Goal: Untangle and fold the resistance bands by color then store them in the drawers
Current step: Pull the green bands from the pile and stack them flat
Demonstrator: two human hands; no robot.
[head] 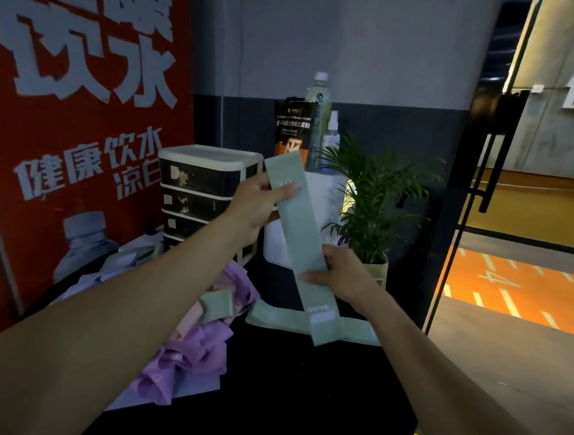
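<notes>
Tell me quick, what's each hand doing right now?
Left hand: gripping the upper end of the flat sage-green resistance band.
Right hand: pinching the same band lower down.

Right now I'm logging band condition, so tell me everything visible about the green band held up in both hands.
The green band is a flat, pale sage strip, rubbery-looking, with faint white print near both ends. It slants from upper left to lower right. The left hand pinches its upper part, the right hand its lower part. Its bottom end hangs over folded green bands.
</notes>
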